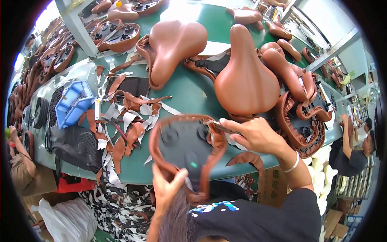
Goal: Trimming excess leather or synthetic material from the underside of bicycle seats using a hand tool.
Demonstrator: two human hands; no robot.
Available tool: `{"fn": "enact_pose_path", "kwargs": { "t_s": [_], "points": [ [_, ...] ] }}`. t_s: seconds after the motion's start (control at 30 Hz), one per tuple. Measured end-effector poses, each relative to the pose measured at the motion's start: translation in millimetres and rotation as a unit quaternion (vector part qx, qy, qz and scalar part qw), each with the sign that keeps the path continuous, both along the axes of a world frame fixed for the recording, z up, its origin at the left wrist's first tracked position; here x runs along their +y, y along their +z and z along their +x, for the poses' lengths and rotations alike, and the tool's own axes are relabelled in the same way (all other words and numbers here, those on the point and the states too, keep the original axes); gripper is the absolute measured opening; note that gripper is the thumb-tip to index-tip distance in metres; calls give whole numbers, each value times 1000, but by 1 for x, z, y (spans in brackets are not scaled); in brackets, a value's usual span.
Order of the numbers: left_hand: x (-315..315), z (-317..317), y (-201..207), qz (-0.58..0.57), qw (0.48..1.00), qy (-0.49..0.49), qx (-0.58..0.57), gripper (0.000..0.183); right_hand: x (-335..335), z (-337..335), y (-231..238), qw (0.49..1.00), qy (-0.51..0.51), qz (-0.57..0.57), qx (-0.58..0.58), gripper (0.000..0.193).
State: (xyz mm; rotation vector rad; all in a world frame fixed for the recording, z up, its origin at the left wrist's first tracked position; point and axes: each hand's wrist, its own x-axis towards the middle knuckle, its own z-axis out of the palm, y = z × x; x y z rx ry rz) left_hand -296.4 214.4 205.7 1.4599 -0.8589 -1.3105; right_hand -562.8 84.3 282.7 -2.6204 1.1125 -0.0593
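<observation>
A brown bicycle saddle (181, 151) is turned underside up at the table's front edge, partly blurred, its dark base framed by the brown cover's rim. My left hand (167, 187) grips it by the near left rim, thumb over the edge. In my right hand (258, 135) is a slim metal tool (226, 127); its tip meets the far right rim, where the cover is folded, and I cannot make out its exact kind. A curved brown cover strip (246, 159) lies below my right hand.
Brown and white offcuts (129, 117) heap left of the saddle, near a blue plastic box (74, 103) and a black mesh bag (76, 147). Finished-looking saddles (246, 80) stand just beyond; more crowd the right. Metal posts (78, 30) rise from the green table (193, 97). Other people work at both sides.
</observation>
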Motion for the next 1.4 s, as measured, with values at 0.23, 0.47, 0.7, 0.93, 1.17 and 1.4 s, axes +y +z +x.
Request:
{"fn": "enact_pose_path", "kwargs": {
  "t_s": [0.23, 0.47, 0.7, 0.93, 1.17, 1.4],
  "points": [
    [-28, -17, 14, -80, 995, 52, 26, 60, 84, 13, -54, 984, -175, -23, 16, 63],
    [13, -61, -16, -135, 984, 69, -88, 69, 134, 31, -38, 807, -375, 349, -295, 49],
    [7, -35, -14, -78, 994, 54, 45, 54, 115, 18, -61, 827, -303, 59, -470, 59],
    [0, -37, -12, -79, 979, 111, 151, 43, 60, 102, -21, 900, -23, 99, -424, 49],
    [-15, -19, -19, -3, 920, -40, 391, 45, 53, 71, 2, 888, -207, -20, -410, 46],
    [-49, -3, 57, -397, 741, -293, -455, 22, 88, 19, -31, 855, -315, 125, -393, 44]
  ]
}}
